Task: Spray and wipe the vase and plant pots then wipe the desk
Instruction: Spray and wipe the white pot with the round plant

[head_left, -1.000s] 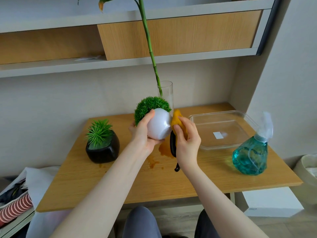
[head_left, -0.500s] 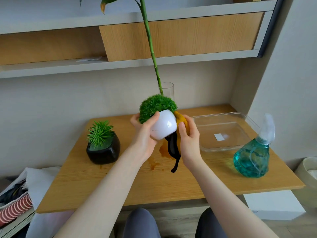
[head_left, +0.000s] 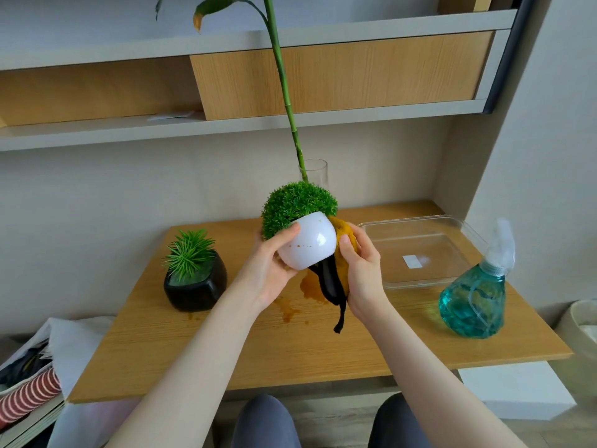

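My left hand (head_left: 269,271) holds a round white pot (head_left: 308,245) with a green ball plant, lifted above the wooden desk (head_left: 193,350) and tilted left. Small brown spots mark the pot's front. My right hand (head_left: 361,273) presses a yellow and black cloth (head_left: 336,279) against the pot's right side; a black end hangs down. Behind the pot stands a clear glass vase (head_left: 318,173) with a tall green stalk. A black pot (head_left: 195,286) with a spiky plant sits at the desk's left. The teal spray bottle (head_left: 473,302) stands at the right.
Brown wet stains (head_left: 287,310) lie on the desk under my hands. A clear plastic tray (head_left: 416,250) sits at the back right. Shelves run along the wall above. A pile of cloth and papers (head_left: 35,370) lies left of the desk, a pale bin (head_left: 584,328) on the right.
Both hands have raised the white pot higher and tipped it so that its base turns toward me. The cloth stays against its right side.
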